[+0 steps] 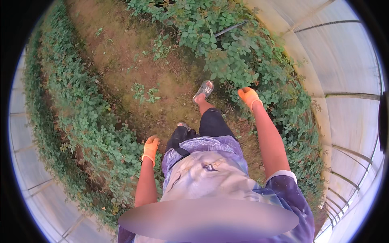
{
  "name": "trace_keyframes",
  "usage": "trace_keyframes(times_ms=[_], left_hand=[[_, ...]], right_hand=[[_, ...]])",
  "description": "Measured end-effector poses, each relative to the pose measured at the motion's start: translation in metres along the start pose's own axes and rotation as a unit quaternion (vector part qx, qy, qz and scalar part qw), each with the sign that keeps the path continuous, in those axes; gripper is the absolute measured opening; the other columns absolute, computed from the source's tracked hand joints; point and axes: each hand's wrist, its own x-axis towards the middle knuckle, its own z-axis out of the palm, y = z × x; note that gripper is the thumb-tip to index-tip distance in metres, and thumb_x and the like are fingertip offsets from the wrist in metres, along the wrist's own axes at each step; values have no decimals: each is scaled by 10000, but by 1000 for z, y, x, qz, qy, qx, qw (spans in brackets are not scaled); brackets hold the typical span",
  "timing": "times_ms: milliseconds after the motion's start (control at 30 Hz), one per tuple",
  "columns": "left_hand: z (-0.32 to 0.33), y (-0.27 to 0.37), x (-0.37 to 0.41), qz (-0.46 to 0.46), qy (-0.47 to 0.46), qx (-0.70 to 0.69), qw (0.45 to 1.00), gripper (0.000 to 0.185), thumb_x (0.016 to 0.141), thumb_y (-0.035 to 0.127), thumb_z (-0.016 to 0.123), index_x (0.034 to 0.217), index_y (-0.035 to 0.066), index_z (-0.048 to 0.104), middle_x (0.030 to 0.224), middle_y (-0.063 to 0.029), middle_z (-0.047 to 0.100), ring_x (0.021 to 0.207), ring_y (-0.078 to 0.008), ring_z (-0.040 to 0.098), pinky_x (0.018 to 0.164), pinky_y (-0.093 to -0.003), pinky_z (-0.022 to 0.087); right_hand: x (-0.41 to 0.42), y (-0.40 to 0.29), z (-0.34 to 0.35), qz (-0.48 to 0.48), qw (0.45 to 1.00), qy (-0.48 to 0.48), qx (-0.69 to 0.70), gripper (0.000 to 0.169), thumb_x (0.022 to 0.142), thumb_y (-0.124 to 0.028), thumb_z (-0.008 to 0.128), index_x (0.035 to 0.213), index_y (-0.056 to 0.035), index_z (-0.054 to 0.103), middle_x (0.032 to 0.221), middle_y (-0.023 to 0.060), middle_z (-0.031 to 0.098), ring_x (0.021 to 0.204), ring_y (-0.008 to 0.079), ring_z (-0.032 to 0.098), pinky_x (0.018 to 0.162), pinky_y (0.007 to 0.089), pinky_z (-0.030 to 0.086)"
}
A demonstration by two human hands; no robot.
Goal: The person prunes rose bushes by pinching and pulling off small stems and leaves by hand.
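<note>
My right hand (249, 96), in an orange glove, is at the inner edge of the right row of leafy, rose-like bushes (234, 57). Its fingers are bent, and whether a thin stem lies between them does not show. Low at my side, my left hand (151, 147) wears a matching glove and is beside the left row of bushes (100, 130). The fingers there are curled too, with their inner side turned from view. Between the rows, one foot in a grey slide sandal (206, 88) steps forward on the soil path (127, 60).
Translucent greenhouse sheeting (349, 57) with ribs curves along the right, and more panels (33, 170) line the left. A dark bar (230, 29) pokes out of the right bushes. Small weeds (146, 93) grow on the path. Another row (36, 100) stands farther left.
</note>
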Motion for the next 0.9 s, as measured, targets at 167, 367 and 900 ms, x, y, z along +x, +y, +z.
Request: trace_keyframes(times_ms=[167, 367, 900], left_hand=[[26, 55, 4, 0, 2, -42, 999, 335, 994, 218, 638, 1300, 81, 661, 1125, -1, 733, 901, -78, 639, 714, -236, 475], [47, 96, 34, -70, 41, 36, 996, 328, 977, 223, 670, 1244, 34, 683, 1090, -2, 733, 858, -72, 629, 712, -237, 473], [326, 311, 188, -21, -139, 43, 989, 354, 1012, 229, 602, 1312, 47, 654, 1235, -59, 715, 1175, -144, 635, 1002, -276, 467]], right_hand=[[151, -47, 9, -2, 1000, 3, -18, 496, 943, -366, 487, 1241, -19, 680, 1290, 253, 655, 1215, 429, 609, 1012, 478, 475], [258, -86, 50, 176, 949, -237, -113, 600, 966, -513, 608, 1417, -120, 576, 1400, 84, 633, 1266, 269, 614, 971, 428, 514], [274, -14, 65, 316, 846, -166, 396, 488, 987, -22, 506, 1461, -99, 417, 1371, 83, 602, 1237, 247, 596, 996, 427, 420]])
